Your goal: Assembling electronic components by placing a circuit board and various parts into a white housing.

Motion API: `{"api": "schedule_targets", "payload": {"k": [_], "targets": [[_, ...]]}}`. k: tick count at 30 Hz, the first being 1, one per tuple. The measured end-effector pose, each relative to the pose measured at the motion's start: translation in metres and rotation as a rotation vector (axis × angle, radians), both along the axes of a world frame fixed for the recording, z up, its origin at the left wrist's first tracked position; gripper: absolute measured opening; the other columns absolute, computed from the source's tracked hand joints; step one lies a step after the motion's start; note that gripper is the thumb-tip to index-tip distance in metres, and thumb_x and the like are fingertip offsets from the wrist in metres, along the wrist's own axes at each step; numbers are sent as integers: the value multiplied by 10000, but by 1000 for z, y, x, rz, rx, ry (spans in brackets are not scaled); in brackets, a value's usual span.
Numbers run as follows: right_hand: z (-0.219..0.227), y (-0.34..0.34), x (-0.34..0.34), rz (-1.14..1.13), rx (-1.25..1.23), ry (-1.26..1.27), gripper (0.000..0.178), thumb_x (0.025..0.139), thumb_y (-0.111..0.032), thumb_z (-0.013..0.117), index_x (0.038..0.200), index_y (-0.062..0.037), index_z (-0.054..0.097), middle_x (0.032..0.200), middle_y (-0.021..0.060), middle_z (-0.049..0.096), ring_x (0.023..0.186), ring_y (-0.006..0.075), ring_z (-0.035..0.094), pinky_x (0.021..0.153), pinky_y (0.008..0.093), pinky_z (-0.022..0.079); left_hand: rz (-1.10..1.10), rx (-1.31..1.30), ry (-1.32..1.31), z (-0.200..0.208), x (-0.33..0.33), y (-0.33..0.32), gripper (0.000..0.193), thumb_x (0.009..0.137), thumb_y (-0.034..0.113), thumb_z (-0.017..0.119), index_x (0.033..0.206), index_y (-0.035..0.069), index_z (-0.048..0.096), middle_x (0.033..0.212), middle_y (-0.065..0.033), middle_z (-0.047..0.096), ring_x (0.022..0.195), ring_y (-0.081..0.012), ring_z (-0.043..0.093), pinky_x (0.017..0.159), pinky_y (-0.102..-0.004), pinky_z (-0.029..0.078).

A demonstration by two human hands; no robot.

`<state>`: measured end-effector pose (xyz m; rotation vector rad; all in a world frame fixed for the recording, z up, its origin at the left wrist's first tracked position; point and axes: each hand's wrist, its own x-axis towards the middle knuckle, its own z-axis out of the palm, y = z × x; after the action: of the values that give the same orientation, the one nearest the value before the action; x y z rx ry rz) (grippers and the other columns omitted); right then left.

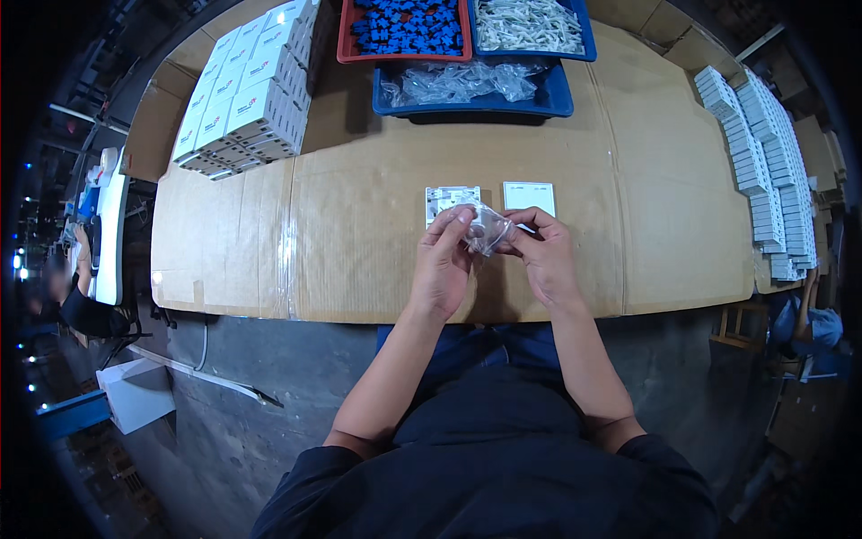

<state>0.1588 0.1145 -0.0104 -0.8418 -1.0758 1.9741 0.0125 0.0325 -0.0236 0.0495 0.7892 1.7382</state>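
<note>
My left hand (443, 265) and my right hand (544, 254) meet above the front part of a cardboard-covered table (359, 234). Between their fingertips they pinch a small clear plastic bag (487, 231) with something pale inside. Just beyond the hands lie two small white square parts flat on the cardboard: one with a patterned face (449, 199) on the left and a plain one (529, 196) on the right.
At the back stand a red bin of blue parts (404, 27), a blue bin of white parts (528, 25) and a blue bin of clear bags (467, 85). Stacked white boxes sit back left (247, 94); rows of white boxes line the right edge (763, 153). Another person sits far left (72, 296).
</note>
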Motion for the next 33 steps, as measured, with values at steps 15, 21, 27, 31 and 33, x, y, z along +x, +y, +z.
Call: {"api": "schedule_targets", "payload": {"k": [15, 21, 27, 31, 33], "targets": [[6, -3, 3, -36, 274, -188, 93, 1002, 11, 674, 1091, 30, 657, 960, 38, 700, 870, 86, 679, 785, 250, 586, 76, 22, 1532, 40, -24, -5, 750, 745, 187, 902, 1420, 120, 583, 1427, -65, 580, 1257, -231, 572, 1075, -422, 421], [15, -5, 5, -9, 448, -454, 122, 963, -24, 727, 1078, 12, 709, 896, 15, 721, 824, 59, 657, 735, 233, 539, -241, 168, 1989, 38, -32, -3, 704, 668, 182, 888, 1334, 164, 662, 1309, -16, 681, 1228, -210, 629, 1153, -446, 345], [20, -4, 9, 46, 354, -411, 140, 943, -24, 745, 1079, -12, 714, 859, 22, 731, 815, 68, 662, 713, 243, 531, -195, 154, 1852, 32, -24, -9, 551, 733, 180, 861, 1257, 135, 697, 1210, -37, 727, 1178, -221, 658, 1126, -438, 369], [27, 1, 17, 111, 359, -475, 129, 953, -12, 726, 1080, -7, 709, 941, 63, 745, 863, 98, 688, 732, 258, 548, -248, 132, 1720, 30, -21, -13, 526, 775, 169, 839, 1277, 101, 696, 1197, -71, 723, 1157, -258, 664, 1065, -390, 423], [41, 0, 15, 93, 471, -485, 163, 948, -8, 729, 1109, -3, 702, 1130, 120, 743, 1008, 161, 710, 802, 286, 571, -254, 137, 1666, 28, -20, -14, 527, 785, 154, 834, 1289, 89, 694, 1189, -83, 721, 1148, -262, 667, 1029, -373, 455]]}}
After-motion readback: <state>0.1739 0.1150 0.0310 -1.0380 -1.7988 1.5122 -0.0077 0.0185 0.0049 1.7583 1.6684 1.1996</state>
